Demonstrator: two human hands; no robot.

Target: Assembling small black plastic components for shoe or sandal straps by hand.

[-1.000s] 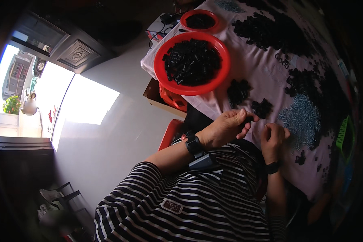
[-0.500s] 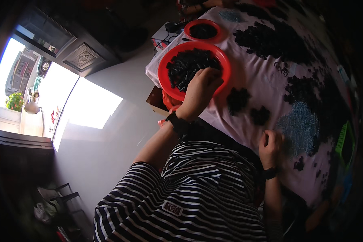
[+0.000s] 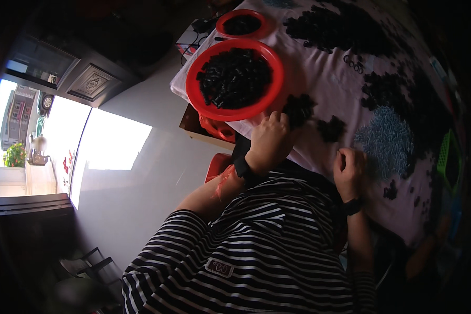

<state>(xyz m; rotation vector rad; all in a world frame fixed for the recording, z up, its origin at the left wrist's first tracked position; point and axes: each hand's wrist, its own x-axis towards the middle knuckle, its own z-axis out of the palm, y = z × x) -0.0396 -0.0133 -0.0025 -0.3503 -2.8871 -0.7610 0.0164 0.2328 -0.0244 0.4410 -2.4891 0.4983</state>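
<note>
My left hand [image 3: 271,138] is low over the table edge, its fingers curled beside a small heap of black parts [image 3: 298,109]. The back of the hand hides whatever the fingertips hold. My right hand [image 3: 350,168] rests closed on the cloth with thumb and forefinger drawn together; anything between them is too small to make out. It lies between a second small black cluster [image 3: 331,128] and a spread of small bluish pieces [image 3: 386,144]. Beyond my left hand stands a large red basin [image 3: 277,78], holding many short black pieces.
A smaller red bowl [image 3: 263,24] of black parts stands farther back. Large black heaps [image 3: 340,29] cover the far and right side of the pink cloth [image 3: 324,73]. A green basket [image 3: 446,157] is at the right edge, and an open box [image 3: 193,123] sits below the table's left corner.
My left hand has come out of the large red basin and moved toward me, to the nearer small black heap. The right hand stays by the bluish pieces. The whole view has shifted slightly.
</note>
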